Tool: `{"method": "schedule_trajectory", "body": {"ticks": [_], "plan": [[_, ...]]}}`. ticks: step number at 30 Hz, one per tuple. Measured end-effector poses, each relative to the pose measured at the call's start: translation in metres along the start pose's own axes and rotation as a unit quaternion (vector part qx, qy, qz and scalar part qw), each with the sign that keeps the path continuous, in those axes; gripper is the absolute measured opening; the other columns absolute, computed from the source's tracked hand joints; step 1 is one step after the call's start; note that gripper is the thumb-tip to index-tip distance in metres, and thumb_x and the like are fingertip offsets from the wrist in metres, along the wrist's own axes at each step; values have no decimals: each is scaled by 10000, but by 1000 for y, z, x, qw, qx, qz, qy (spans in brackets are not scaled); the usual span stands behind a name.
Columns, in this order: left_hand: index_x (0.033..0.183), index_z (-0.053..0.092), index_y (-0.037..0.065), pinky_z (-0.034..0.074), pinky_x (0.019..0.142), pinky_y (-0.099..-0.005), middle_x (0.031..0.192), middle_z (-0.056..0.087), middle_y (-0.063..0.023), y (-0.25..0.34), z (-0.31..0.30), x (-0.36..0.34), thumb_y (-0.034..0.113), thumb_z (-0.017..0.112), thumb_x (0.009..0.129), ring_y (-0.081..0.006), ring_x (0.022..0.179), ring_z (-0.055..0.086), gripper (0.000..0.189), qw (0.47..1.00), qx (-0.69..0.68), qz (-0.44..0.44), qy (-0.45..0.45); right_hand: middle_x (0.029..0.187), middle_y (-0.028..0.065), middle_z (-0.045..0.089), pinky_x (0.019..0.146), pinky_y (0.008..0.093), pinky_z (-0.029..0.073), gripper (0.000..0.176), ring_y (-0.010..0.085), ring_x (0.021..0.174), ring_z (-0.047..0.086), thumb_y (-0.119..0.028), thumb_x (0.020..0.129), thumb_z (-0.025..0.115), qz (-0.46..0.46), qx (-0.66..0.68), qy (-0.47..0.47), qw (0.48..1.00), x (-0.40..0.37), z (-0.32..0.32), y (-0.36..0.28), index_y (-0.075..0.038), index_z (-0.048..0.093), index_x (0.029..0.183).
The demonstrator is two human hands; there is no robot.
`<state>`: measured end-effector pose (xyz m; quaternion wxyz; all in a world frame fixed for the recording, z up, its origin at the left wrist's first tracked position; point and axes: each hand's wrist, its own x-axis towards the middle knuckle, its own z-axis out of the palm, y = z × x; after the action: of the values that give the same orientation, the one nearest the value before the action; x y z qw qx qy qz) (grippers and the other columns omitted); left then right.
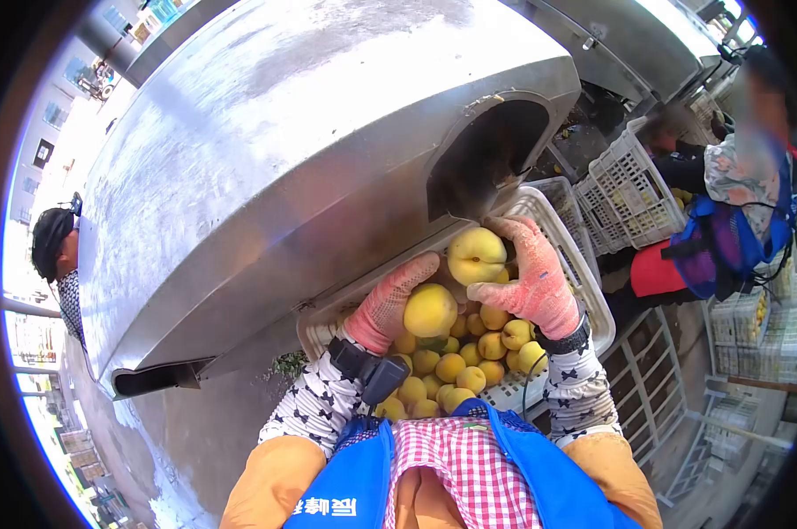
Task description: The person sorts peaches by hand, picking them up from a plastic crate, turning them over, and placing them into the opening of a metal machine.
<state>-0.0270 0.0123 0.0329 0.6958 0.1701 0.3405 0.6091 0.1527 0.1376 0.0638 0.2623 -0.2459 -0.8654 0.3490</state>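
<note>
Both hands wear pink gloves and are held over a white crate [599, 309] of yellow peaches [471, 377]. My left hand [389, 301] is closed round a yellow peach [430, 310], its palm and fingers at the fruit's left side. My right hand [531, 275] has thumb and fingers curved round the right side of another large peach [477, 257], which sits higher up and close to the first. Several more peaches lie below the hands in the crate. Behind the hands, the crate's far end is beside a dark opening [491, 154] in a metal machine.
The large metal machine [266, 167] fills the upper left. At the right stand another white crate [629, 189] with fruit and a person in a blue vest [735, 238]. Another person [59, 251] is at the far left. A metal rack [650, 379] stands right of the peach crate.
</note>
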Motion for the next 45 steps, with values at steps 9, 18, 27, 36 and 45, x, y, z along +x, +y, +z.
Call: {"method": "schedule_trajectory", "body": {"ticks": [9, 18, 27, 36, 45], "plan": [[1202, 560, -20, 551, 881, -325, 1076, 674, -137, -21, -22, 23, 153, 459, 1044, -190, 974, 656, 255, 979, 137, 136, 61, 1165, 241, 588, 857, 434, 534, 697, 394, 994, 631, -315, 699, 816, 53, -101, 187, 976, 53, 48, 38, 16, 570, 1261], [1169, 613, -4, 570, 833, -426, 1052, 689, -170, -62, -63, -2, 338, 553, 977, -308, 994, 669, 397, 981, -112, 31, 153, 1102, 189, 600, 838, 427, 514, 603, 367, 972, 606, -297, 773, 776, 78, -288, 118, 947, 109, 77, 68, 0, 564, 1253], [1254, 564, 34, 513, 983, -314, 1208, 665, -106, -51, -41, 10, 181, 674, 924, -188, 1106, 639, 377, 934, 242, 235, 113, 1334, 213, 547, 1053, 413, 424, 781, 361, 1215, 543, -273, 722, 822, -1, 64, -58, 996, 0, 35, -9, -30, 513, 1397], [1363, 525, 68, 496, 973, -326, 1292, 583, -98, -12, -1, 13, 460, 566, 992, -188, 1138, 590, 542, 962, 225, 151, 34, 1220, 214, 581, 965, 417, 493, 739, 393, 1098, 597, -258, 668, 822, 4, -26, -68, 997, -4, 30, -11, -53, 570, 1332], [1313, 550, 48, 503, 858, -364, 1161, 621, -109, -56, -59, 19, 432, 595, 970, -204, 1000, 614, 517, 994, 36, -23, 105, 1065, 226, 614, 823, 414, 542, 715, 404, 968, 622, -378, 715, 813, 50, -221, 197, 954, 85, 67, 52, 16, 565, 1257]]}}
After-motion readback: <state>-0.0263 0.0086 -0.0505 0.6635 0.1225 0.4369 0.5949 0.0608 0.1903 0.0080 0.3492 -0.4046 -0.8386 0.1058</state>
